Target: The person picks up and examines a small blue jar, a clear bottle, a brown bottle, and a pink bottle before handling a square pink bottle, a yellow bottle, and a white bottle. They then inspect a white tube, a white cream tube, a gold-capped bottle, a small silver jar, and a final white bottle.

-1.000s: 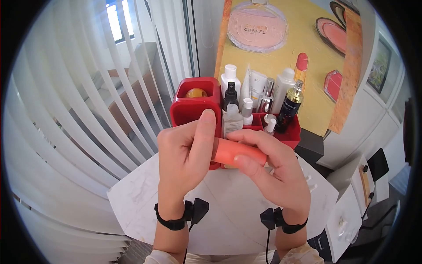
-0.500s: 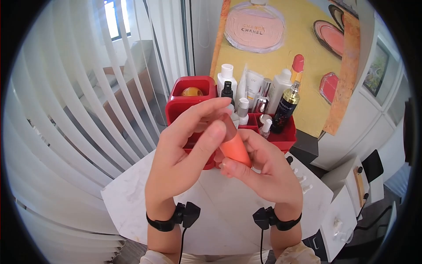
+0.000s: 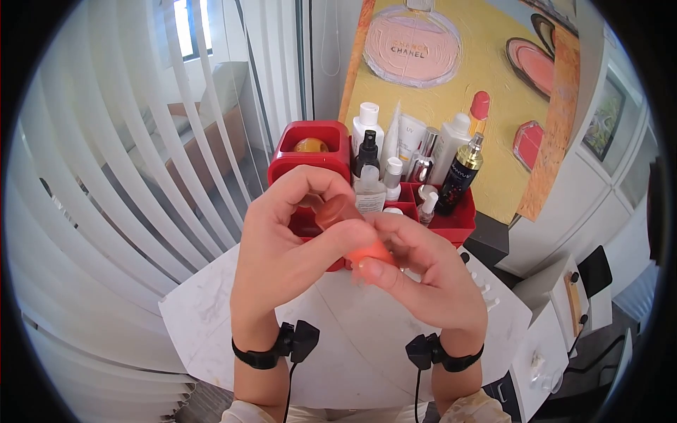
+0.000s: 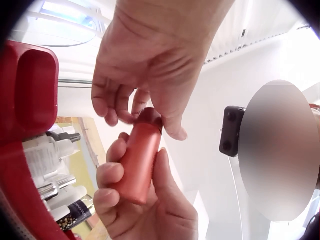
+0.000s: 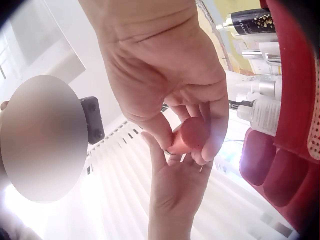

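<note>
An orange-red bottle point(image 4: 138, 162) with a darker reddish cap point(image 3: 336, 212) is held between both hands above the table. The left hand point(image 3: 285, 243) has its thumb and fingers around the cap end. Around the body, the fingers and thumb of the right hand point(image 3: 427, 271) are curled. In the left wrist view the cap point(image 4: 149, 117) sits on the bottle, beneath the fingers of the left hand point(image 4: 145, 65). The right wrist view shows the round base of the bottle point(image 5: 195, 134) between the right hand's fingers and thumb.
Behind the hands stands a red organizer point(image 3: 310, 131) with several bottles and tubes, among them a black bottle with a gold collar point(image 3: 461, 173). A painted board point(image 3: 486, 70) leans behind. Small white items point(image 3: 487, 289) lie on the marble table point(image 3: 338, 338).
The bottle has turned from nearly sideways to a slant, its cap end now toward the upper left. The left hand's fingers, straighter half a second ago, have bent round the cap.
</note>
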`<state>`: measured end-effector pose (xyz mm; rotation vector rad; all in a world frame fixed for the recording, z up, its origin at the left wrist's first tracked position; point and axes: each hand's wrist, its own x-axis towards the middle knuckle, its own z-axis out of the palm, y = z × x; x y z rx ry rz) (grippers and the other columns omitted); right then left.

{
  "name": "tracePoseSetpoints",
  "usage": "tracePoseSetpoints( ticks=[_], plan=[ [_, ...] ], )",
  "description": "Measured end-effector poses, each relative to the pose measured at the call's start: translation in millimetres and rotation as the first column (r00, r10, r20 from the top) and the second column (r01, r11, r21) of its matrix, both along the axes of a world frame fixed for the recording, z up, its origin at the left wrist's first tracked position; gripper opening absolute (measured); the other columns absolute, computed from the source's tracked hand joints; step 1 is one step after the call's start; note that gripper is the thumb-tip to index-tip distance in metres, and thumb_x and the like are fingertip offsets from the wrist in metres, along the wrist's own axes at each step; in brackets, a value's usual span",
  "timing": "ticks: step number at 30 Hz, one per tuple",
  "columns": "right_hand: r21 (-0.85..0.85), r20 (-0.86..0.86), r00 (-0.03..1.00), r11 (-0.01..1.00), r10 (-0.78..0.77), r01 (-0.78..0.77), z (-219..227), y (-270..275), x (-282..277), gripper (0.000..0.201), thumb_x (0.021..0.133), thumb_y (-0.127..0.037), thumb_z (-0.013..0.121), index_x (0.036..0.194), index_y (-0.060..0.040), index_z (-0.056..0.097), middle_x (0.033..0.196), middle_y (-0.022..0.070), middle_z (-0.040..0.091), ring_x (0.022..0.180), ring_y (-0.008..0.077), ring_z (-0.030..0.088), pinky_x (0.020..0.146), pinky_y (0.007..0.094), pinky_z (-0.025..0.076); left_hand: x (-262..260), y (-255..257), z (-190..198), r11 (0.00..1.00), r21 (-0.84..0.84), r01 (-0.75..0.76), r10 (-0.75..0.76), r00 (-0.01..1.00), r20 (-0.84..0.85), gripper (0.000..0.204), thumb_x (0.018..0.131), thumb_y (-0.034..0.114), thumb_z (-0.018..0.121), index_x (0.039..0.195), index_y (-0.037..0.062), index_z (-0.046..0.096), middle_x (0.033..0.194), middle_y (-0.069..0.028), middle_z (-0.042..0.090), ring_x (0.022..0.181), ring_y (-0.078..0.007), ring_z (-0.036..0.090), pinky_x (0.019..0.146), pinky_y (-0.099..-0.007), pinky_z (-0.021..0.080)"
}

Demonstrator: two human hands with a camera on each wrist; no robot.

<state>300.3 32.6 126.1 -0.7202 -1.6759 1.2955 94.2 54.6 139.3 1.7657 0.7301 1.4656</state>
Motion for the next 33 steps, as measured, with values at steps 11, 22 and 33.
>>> tracePoseSetpoints(
  ticks=[11, 22, 33],
  plan=[
    [0.333, 0.086, 0.96, 0.916, -0.266, 0.225, 1, 3, 11, 0.047, 0.086, -0.01, 0.083, 0.128, 0.0004, 0.065, 0.118, 0.0111, 0.07, 0.104, 0.0176, 0.067, 0.09, 0.03, 0.054, -19, 2, 1, 0.971, 0.218, 0.096, -0.062, 0.985, -0.161, 0.036, 0.085, 0.001, 0.077, 0.121, 0.0053, 0.073, 0.109, -0.0066, 0.067, 0.097, -0.0139, 0.059, 0.082, -0.0287, 0.049],
    [0.477, 0.184, 0.909, 0.843, -0.373, 0.249, 7, 4, 10, 0.046, 0.081, -0.007, 0.084, 0.124, -0.0016, 0.067, 0.108, 0.0132, 0.071, 0.095, 0.0244, 0.068, 0.085, 0.0323, 0.053, -14, 1, 0, 0.978, -0.139, -0.158, 0.114, 0.953, -0.28, 0.037, 0.083, 0.025, 0.085, 0.109, 0.0026, 0.071, 0.091, -0.0017, 0.069, 0.082, -0.0109, 0.062, 0.073, -0.0253, 0.05],
    [0.467, 0.201, 0.903, 0.847, -0.38, 0.253, 7, 5, 14, 0.045, 0.079, -0.002, 0.083, 0.121, -0.0005, 0.068, 0.113, 0.011, 0.071, 0.103, 0.0206, 0.068, 0.093, 0.0315, 0.052, -17, 3, -2, 0.982, 0.177, 0.071, -0.011, 0.947, -0.322, 0.041, 0.074, 0.006, 0.088, 0.112, 0.0068, 0.075, 0.121, -0.0078, 0.07, 0.105, -0.0225, 0.068, 0.092, -0.0343, 0.053]
  ],
)
